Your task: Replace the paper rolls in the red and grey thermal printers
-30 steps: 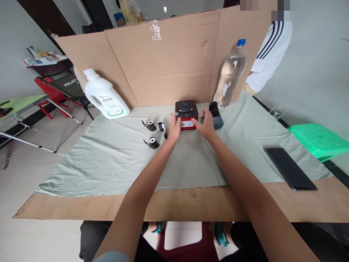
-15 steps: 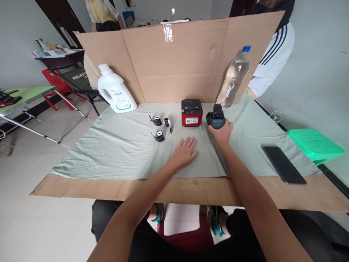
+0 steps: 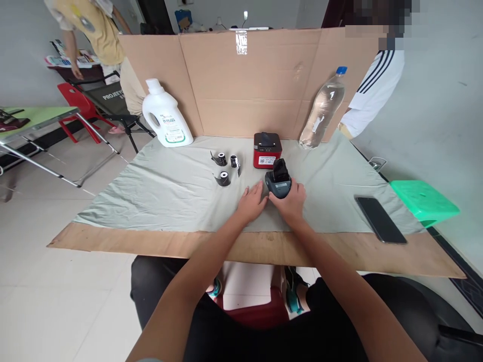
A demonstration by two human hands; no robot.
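My right hand (image 3: pixel 292 201) grips a small dark blue-grey portable printer (image 3: pixel 278 188) from its near right side; its black lid stands raised. Flat on the grey-green cloth (image 3: pixel 181 201), my left hand (image 3: pixel 250 204) is open with nothing in it, its thumb close to the printer and the right thumb. Just behind the portable printer sits a red and black receipt printer (image 3: pixel 266 151) with a white label on its front. To the left of my hands lie three small rolls of black-backed paper, one nearest me (image 3: pixel 224 178), with loose ends trailing.
A cardboard screen (image 3: pixel 249 85) stands along the back. A white jug (image 3: pixel 166 115) and a clear bottle (image 3: pixel 324 108) lean against it. A black phone (image 3: pixel 380 219) lies at the right, near a green stool (image 3: pixel 424 198). Two people stand behind the screen.
My right hand has brought the portable printer left and toward me, from beside the red printer to in front of it. My left hand stays on the cloth. A person behind moved left.
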